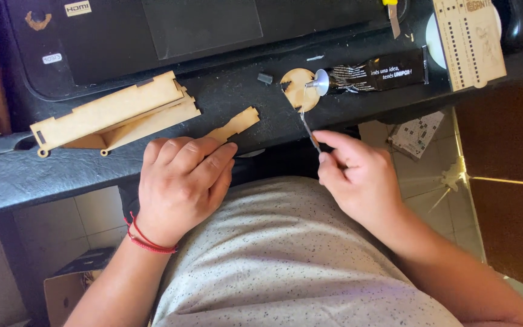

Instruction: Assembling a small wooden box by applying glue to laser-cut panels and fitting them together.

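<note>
My left hand point(180, 181) lies palm down at the black desk's front edge, covering the near end of a thin notched wooden strip point(237, 124). My right hand point(355, 175) pinches a slim metal-tipped tool point(307, 128) that points up toward a round wooden disc point(298, 89). A black glue tube point(373, 75) with a silver nozzle lies across the disc's right side. To the left sits a partly assembled wooden box piece point(113, 115).
A closed black laptop point(152, 42) fills the back of the black desk point(31, 175). A pale wooden sheet with cut-outs point(470, 42) lies at the back right, a small black cap point(265, 78) near the disc. A cardboard box point(68, 287) stands on the tiled floor below.
</note>
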